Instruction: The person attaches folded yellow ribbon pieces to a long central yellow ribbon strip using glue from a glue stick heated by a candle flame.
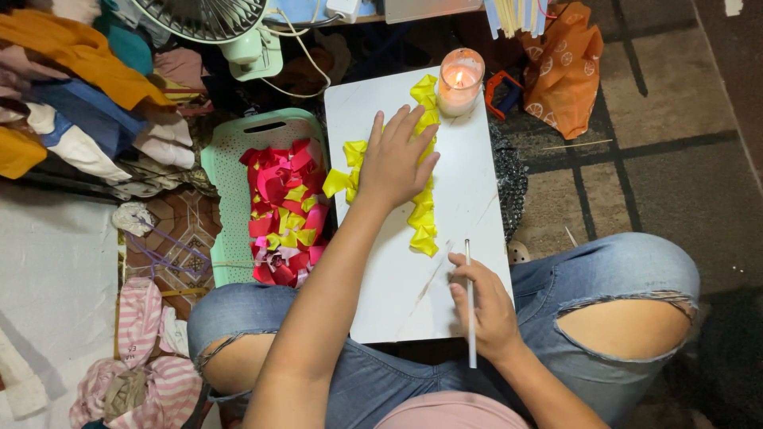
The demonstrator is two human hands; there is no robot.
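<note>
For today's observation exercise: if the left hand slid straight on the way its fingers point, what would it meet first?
The left hand lies on the yellow folded papers, fingers aimed up the white board. It would probably meet more of that yellow row first, then the lit candle.

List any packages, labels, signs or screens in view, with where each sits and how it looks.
Bag: orange, crumpled, white round fruit-slice prints, on the floor top right, beside the candle.
Basket: mint-green plastic, perforated, left of the white board, holding red, pink and yellow folded papers.
No labels, signs or screens show.
</note>
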